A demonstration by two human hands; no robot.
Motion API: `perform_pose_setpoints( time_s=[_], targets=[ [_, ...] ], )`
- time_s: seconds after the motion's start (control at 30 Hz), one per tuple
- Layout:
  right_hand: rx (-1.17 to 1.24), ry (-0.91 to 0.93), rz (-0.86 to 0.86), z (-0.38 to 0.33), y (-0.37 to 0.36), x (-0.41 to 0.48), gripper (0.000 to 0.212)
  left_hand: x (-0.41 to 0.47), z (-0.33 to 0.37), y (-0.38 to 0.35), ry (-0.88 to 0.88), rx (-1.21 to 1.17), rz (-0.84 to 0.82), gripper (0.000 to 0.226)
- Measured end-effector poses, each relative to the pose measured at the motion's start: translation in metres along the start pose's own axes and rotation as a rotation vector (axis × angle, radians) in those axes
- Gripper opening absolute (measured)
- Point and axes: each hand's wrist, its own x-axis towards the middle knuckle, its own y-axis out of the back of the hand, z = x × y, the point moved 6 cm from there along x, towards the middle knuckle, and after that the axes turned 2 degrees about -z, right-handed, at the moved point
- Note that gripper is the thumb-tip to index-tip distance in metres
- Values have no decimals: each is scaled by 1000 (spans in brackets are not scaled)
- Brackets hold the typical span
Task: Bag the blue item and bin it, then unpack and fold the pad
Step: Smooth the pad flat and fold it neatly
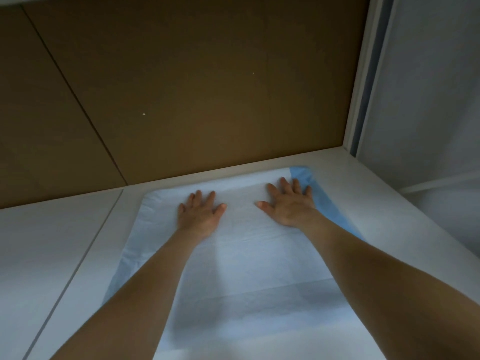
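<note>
A white absorbent pad (241,255) with a blue border lies spread flat on a white table (78,229). Its blue backing shows along the right edge and at the far right corner, where the edge is turned up. My left hand (200,213) presses flat on the pad's far part, fingers straight. My right hand (288,203) lies flat beside it, fingers spread, with the outer fingers touching the blue border. Both forearms reach across the pad and hide parts of it. No bag or bin is in view.
A brown panelled wall (181,87) rises right behind the table's far edge. At the right a white frame (363,74) and a pale curtain-like surface (428,100) border the table. A seam (85,255) runs along the table left of the pad.
</note>
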Motion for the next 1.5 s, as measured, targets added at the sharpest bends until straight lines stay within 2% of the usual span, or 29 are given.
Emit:
perform_pose_setpoints(
  time_s=[0.13, 0.3, 0.43, 0.53, 0.6, 0.67, 0.77, 0.93, 1.27, 1.5],
  targets=[
    [12, 6, -2, -4, -4, 2, 77, -2, -51, 0, 132, -7, 7, 64],
    [-9, -42, -11, -7, -6, 2, 72, 0, -58, -2, 100, -32, -27, 62],
    [-22, -63, -6, -23, -2, -3, 73, -9, -69, 7, 138, 158, 79, 62],
    [-13, -36, -16, -33, -10, -11, 74, -22, -88, 5, 201, 146, 38, 62],
    [-14, -80, -15, -30, -10, -16, 73, -29, -94, 6, 182, 109, -10, 62],
    [-19, -121, -18, -27, -5, -23, 73, -37, -97, 11, 172, 113, 11, 61],
    [-14, -89, -21, -29, -3, -39, 75, -53, -87, 16, 115, 116, 73, 63],
    [11, -45, 9, -34, -11, -74, 76, -85, -55, 0, 13, -16, -16, 63],
    [13, -37, -16, -25, -25, -100, 70, -111, -65, -18, 30, 3, -19, 61],
    [23, -103, -69, -22, -24, -124, 71, -137, -72, -20, 60, -22, -45, 63]
  ],
)
